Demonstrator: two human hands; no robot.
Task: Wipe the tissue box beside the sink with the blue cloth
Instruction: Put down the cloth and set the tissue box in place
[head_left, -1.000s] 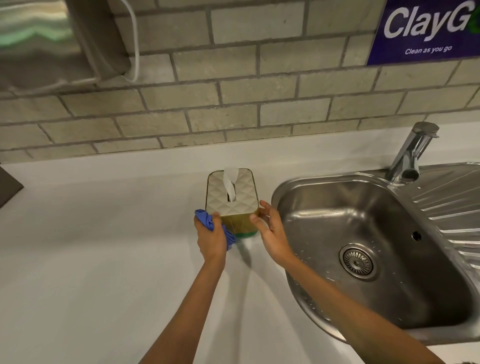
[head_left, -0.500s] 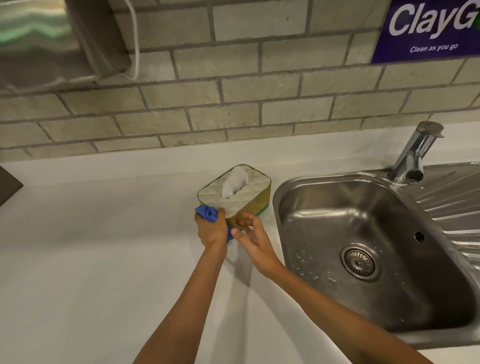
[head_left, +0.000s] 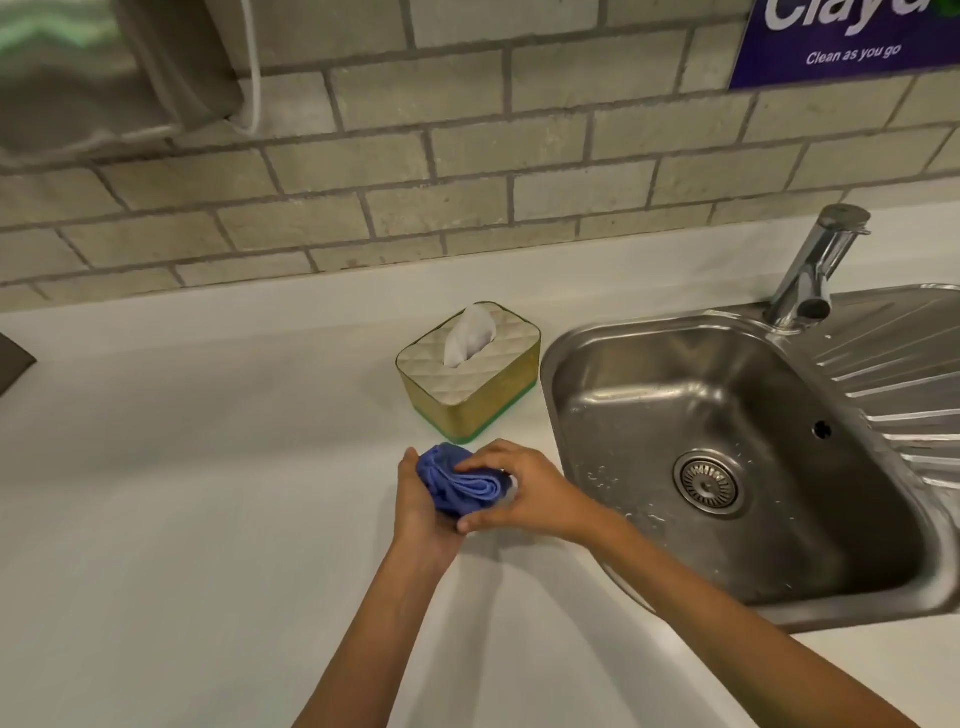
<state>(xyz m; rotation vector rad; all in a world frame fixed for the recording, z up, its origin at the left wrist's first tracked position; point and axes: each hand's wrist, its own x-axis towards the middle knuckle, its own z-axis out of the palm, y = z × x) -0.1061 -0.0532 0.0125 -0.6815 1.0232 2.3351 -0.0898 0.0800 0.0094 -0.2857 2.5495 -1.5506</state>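
The tissue box (head_left: 470, 387) stands alone on the white counter just left of the sink, turned at an angle. It has a quilted cream top, gold sides, a green base edge and a white tissue sticking up. A bunched blue cloth (head_left: 465, 484) is held in front of the box, a short gap away from it. My left hand (head_left: 418, 506) cups the cloth from the left and below. My right hand (head_left: 524, 491) grips it from the right, fingers over its top.
A steel sink (head_left: 737, 457) with a drain and a ribbed drainboard lies to the right, its tap (head_left: 818, 265) at the back. A tiled wall runs behind the white counter (head_left: 182, 493), with a metal dispenser (head_left: 98, 78) top left and a blue sign (head_left: 852, 41) top right.
Both hands have let go of the tissue box and drawn back toward me. The box now rests on the counter, turned at an angle. The cloth, earlier in my left hand only, is held by both.
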